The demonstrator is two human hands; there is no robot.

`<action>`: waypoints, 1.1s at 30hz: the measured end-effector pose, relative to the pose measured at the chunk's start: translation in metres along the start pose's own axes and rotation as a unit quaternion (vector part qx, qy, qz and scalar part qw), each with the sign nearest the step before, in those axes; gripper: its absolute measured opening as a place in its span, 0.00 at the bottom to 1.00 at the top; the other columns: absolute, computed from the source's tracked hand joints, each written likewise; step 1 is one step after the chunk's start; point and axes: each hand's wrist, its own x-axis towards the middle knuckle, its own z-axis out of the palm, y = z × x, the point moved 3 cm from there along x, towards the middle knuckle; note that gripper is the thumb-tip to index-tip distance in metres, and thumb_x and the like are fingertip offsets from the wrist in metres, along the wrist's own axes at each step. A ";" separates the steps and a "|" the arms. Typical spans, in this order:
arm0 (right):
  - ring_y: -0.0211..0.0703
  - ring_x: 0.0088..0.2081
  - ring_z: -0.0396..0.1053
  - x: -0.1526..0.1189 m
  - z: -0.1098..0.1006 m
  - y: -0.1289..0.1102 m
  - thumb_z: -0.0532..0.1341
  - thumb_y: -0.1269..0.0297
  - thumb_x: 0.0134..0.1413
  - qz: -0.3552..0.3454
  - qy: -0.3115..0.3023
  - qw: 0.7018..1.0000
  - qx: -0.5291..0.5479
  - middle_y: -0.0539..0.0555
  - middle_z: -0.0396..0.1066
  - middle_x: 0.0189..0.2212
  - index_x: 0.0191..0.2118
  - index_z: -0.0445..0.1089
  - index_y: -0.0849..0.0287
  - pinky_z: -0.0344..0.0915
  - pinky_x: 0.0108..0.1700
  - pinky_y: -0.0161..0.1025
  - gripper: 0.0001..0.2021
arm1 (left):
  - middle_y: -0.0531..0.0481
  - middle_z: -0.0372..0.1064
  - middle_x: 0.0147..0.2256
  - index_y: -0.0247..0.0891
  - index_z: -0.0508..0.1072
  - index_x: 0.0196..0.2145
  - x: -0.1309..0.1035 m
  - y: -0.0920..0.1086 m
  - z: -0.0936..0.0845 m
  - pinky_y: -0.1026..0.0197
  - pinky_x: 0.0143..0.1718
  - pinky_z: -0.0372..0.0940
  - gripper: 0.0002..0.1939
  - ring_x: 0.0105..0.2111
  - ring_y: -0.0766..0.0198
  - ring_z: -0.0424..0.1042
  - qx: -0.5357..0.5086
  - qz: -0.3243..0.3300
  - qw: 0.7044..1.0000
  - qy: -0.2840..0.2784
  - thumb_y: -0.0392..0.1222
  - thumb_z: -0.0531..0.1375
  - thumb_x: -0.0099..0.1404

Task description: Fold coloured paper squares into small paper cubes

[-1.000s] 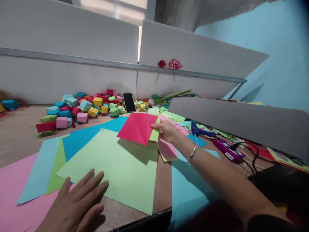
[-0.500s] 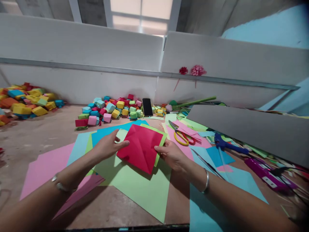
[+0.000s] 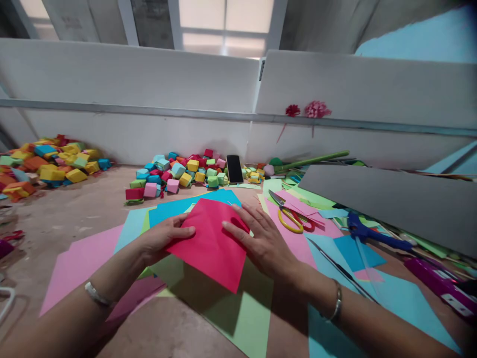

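Note:
A creased red sheet of paper [image 3: 214, 248] is tilted above the table. My left hand [image 3: 162, 237] grips its left edge, thumb on top and the other fingers hidden underneath. My right hand [image 3: 263, 238] lies over its right side, fingers stretched out and thumb apart, touching the paper. Beneath it lies a large light green sheet [image 3: 253, 318], shaded by my hands. Blue paper [image 3: 167, 211] shows just behind, and pink sheets [image 3: 85, 258] spread to the left.
Scissors with yellow and red handles [image 3: 290, 219], a dark pointed blade [image 3: 339, 266] and a blue glue gun [image 3: 372, 233] lie right. Purple power strip [image 3: 443, 288] sits beyond. Paper cubes [image 3: 179, 171] and a phone [image 3: 234, 169] stand behind; a grey board [image 3: 387, 201] is at right.
My right hand has shifted from pinching the right edge to lying across the red paper. The light green piece behind it no longer shows. The view has turned slightly left.

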 end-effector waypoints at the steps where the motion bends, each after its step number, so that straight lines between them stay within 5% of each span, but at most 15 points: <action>1: 0.54 0.64 0.51 0.000 0.001 -0.003 0.57 0.75 0.57 -0.026 0.019 0.999 -0.027 0.57 0.58 0.63 0.55 0.66 0.48 0.53 0.60 0.57 0.22 | 0.43 0.77 0.41 0.38 0.70 0.52 0.001 -0.003 -0.001 0.60 0.38 0.71 0.33 0.36 0.57 0.77 -0.005 -0.006 1.000 -0.008 0.42 0.72 0.49; 6: 0.49 0.51 0.68 -0.007 0.014 -0.003 0.60 0.71 0.57 -0.065 0.074 0.995 -0.011 0.56 0.74 0.47 0.38 0.72 0.54 0.64 0.48 0.48 0.06 | 0.42 0.75 0.44 0.37 0.69 0.54 0.003 -0.008 -0.002 0.59 0.35 0.71 0.35 0.36 0.55 0.77 0.095 0.019 0.995 -0.013 0.43 0.71 0.49; 13: 0.55 0.59 0.61 -0.011 0.019 0.009 0.60 0.69 0.53 0.057 -0.007 0.983 0.176 0.60 0.61 0.60 0.34 0.76 0.54 0.63 0.54 0.54 0.07 | 0.45 0.76 0.40 0.34 0.77 0.44 0.005 -0.005 0.002 0.62 0.31 0.68 0.21 0.34 0.56 0.75 0.319 0.108 0.941 -0.011 0.46 0.63 0.54; 18: 0.44 0.39 0.74 -0.011 0.018 0.020 0.59 0.69 0.53 0.169 -0.012 0.936 0.308 0.55 0.76 0.36 0.34 0.75 0.54 0.71 0.42 0.42 0.07 | 0.49 0.76 0.33 0.35 0.79 0.39 0.014 0.009 -0.004 0.64 0.31 0.65 0.16 0.33 0.58 0.72 0.375 0.116 0.920 -0.009 0.43 0.63 0.52; 22: 0.43 0.38 0.72 -0.012 0.019 0.030 0.59 0.70 0.52 0.220 0.004 0.934 0.280 0.53 0.75 0.34 0.32 0.75 0.55 0.69 0.40 0.40 0.07 | 0.52 0.72 0.26 0.36 0.79 0.32 0.035 0.020 -0.001 0.66 0.25 0.60 0.12 0.26 0.63 0.68 0.408 0.115 0.906 -0.006 0.44 0.63 0.51; 28: 0.43 0.35 0.72 -0.017 0.017 0.045 0.58 0.73 0.51 0.243 0.029 0.945 0.215 0.52 0.74 0.32 0.31 0.74 0.55 0.69 0.36 0.39 0.08 | 0.53 0.71 0.25 0.37 0.78 0.28 0.070 0.022 0.028 0.66 0.23 0.56 0.13 0.24 0.65 0.65 0.418 0.151 0.895 -0.046 0.49 0.61 0.55; 33: 0.47 0.39 0.72 -0.016 0.010 0.045 0.59 0.75 0.50 0.204 0.030 0.967 0.148 0.55 0.76 0.37 0.37 0.74 0.55 0.66 0.41 0.44 0.11 | 0.54 0.68 0.21 0.36 0.74 0.22 0.089 0.015 0.043 0.65 0.24 0.55 0.13 0.24 0.64 0.64 0.386 0.193 0.902 0.007 0.48 0.60 0.55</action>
